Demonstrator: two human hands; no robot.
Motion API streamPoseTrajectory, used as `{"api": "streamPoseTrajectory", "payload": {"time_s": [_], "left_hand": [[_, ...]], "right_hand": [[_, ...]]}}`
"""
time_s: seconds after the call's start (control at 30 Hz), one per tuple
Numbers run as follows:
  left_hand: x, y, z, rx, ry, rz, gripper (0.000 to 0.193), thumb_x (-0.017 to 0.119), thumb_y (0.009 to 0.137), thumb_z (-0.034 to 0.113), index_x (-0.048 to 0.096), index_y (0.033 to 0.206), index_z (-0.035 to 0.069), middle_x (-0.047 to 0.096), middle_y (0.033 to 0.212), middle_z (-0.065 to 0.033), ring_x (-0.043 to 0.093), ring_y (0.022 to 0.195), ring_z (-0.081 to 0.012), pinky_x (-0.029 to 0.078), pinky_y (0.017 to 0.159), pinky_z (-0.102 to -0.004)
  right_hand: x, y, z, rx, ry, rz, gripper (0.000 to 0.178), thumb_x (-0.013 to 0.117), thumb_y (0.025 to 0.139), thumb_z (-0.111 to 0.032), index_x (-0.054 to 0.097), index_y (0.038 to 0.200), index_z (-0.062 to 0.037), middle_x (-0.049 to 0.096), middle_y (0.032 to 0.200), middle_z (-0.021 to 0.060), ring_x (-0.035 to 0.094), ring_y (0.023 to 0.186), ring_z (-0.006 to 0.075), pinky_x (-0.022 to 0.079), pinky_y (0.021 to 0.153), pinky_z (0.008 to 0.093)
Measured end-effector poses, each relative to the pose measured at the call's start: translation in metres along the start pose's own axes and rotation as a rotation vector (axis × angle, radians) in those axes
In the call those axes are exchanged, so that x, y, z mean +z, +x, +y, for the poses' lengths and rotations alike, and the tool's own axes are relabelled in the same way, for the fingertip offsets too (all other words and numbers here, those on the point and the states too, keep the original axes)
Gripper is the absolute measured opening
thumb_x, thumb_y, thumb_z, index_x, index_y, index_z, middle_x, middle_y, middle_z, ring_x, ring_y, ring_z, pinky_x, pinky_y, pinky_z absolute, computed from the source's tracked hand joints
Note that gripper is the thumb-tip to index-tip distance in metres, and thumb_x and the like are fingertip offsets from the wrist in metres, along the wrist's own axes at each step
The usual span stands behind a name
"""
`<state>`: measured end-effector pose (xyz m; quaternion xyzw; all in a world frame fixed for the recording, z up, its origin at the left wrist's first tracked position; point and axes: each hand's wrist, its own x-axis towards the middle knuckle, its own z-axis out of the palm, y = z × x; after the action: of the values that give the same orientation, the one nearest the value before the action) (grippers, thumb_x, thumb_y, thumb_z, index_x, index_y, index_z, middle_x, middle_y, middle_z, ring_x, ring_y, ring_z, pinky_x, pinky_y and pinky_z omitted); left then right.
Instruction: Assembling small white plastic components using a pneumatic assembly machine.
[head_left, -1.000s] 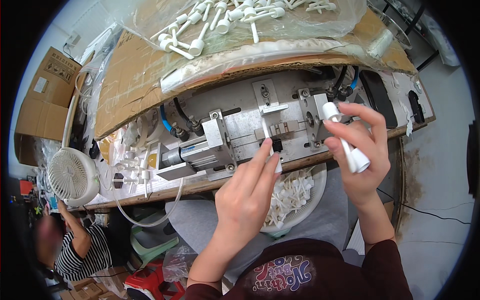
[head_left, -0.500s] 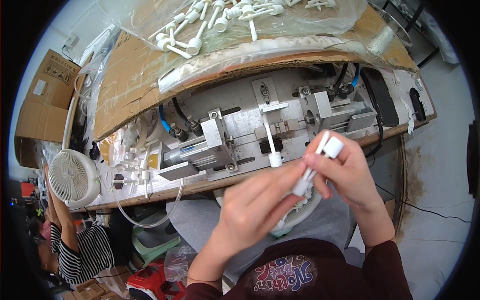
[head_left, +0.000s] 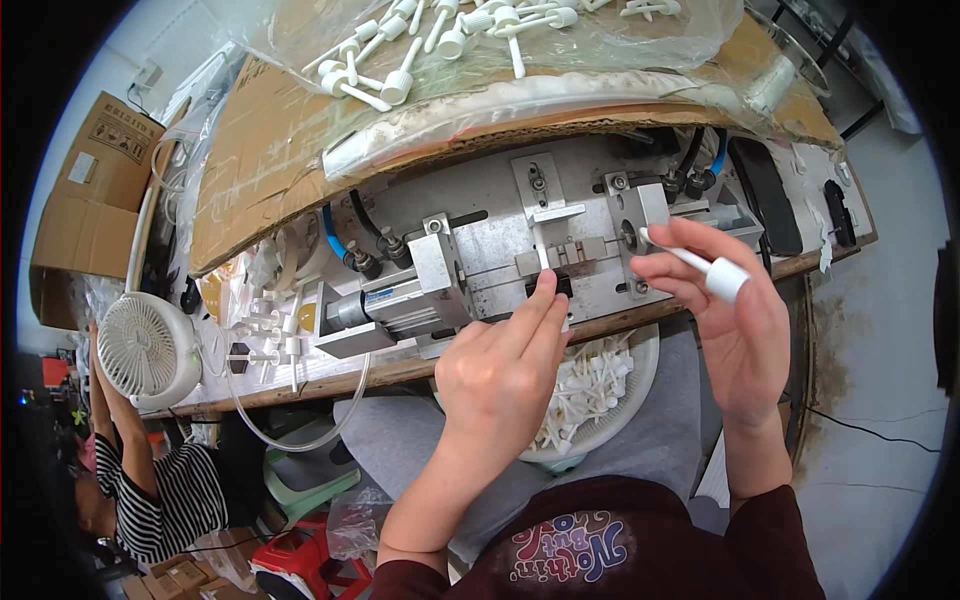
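The left hand [head_left: 500, 362], fingers nearly straight, touches a white plastic stick [head_left: 542, 252] in the silver metal fixture [head_left: 592, 248], grip hidden; seat it squarely. The loosely curled right hand [head_left: 740, 335] holds a white capped stick [head_left: 726, 281], best kept clear.

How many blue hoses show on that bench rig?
2: the left blue hose, emerging from under the cardboard, and the right blue hose, beyond the right hand. More may be hidden beneath the cardboard.
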<state>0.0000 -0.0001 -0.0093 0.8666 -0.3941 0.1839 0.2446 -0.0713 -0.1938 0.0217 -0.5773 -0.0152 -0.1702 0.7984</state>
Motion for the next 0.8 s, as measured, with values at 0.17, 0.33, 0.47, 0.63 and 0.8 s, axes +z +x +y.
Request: {"api": "streamPoseTrajectory", "payload": {"time_s": [0.17, 0.33, 0.47, 0.63, 0.8], "left_hand": [[-0.002, 0.004, 0.001, 0.007, 0.008, -0.031, 0.03, 0.083, 0.069, 0.013, 0.076, 0.098, 0.009, 0.074, 0.11, -0.0016, 0.057, 0.055, -0.0183, 0.048, 0.054, -0.0287], [-0.027, 0.027, -0.008, -0.021, -0.189, -0.076, 0.027, 0.084, 0.074, 0.014, 0.076, 0.099, 0.006, 0.075, 0.102, -0.0046, 0.062, 0.059, -0.0139, 0.049, 0.056, -0.0238], [-0.043, 0.094, -0.034, 0.052, -0.198, 0.267, 0.018, 0.082, 0.08, 0.014, 0.078, 0.097, 0.007, 0.075, 0.087, -0.0065, 0.063, 0.063, -0.0074, 0.048, 0.057, -0.02], [-0.026, 0.175, -0.064, 0.025, 0.109, 0.238, 0.031, 0.08, 0.077, 0.032, 0.075, 0.096, 0.007, 0.072, 0.079, -0.0104, 0.069, 0.073, -0.0246, 0.054, 0.066, -0.0377], [-0.007, 0.205, -0.064, -0.08, 0.312, 0.009, 0.035, 0.076, 0.078, 0.021, 0.073, 0.111, 0.011, 0.074, 0.084, -0.0068, 0.071, 0.082, -0.0283, 0.055, 0.074, -0.0434]], "right_hand": [[-0.001, -0.009, -0.003, -0.005, -0.292, -0.062, 0.034, 0.072, 0.086, 0.0, 0.059, 0.117, 0.0035, 0.055, 0.134, 0.0237, 0.064, 0.114, 0.0251, 0.053, 0.096, 0.038], [-0.001, -0.005, 0.013, -0.497, -1.026, -0.187, 0.037, 0.078, 0.072, 0.003, 0.065, 0.106, 0.0019, 0.066, 0.122, 0.0153, 0.067, 0.098, 0.0288, 0.056, 0.078, 0.0353], [0.003, -0.009, 0.03, -0.566, -1.251, -0.275, 0.029, 0.07, 0.074, -0.003, 0.065, 0.102, 0.0013, 0.066, 0.125, 0.0166, 0.068, 0.082, 0.0237, 0.053, 0.071, 0.0321], [0.022, 0.0, 0.043, -0.666, -1.392, -0.349, 0.017, 0.065, 0.075, -0.007, 0.064, 0.09, -0.0015, 0.07, 0.12, 0.018, 0.061, 0.061, 0.0107, 0.045, 0.057, 0.0259], [0.03, 0.009, 0.041, -0.6, -1.486, -0.393, 0.019, 0.065, 0.071, -0.006, 0.064, 0.089, -0.0018, 0.07, 0.121, 0.0185, 0.056, 0.051, 0.012, 0.042, 0.052, 0.0252]]}}
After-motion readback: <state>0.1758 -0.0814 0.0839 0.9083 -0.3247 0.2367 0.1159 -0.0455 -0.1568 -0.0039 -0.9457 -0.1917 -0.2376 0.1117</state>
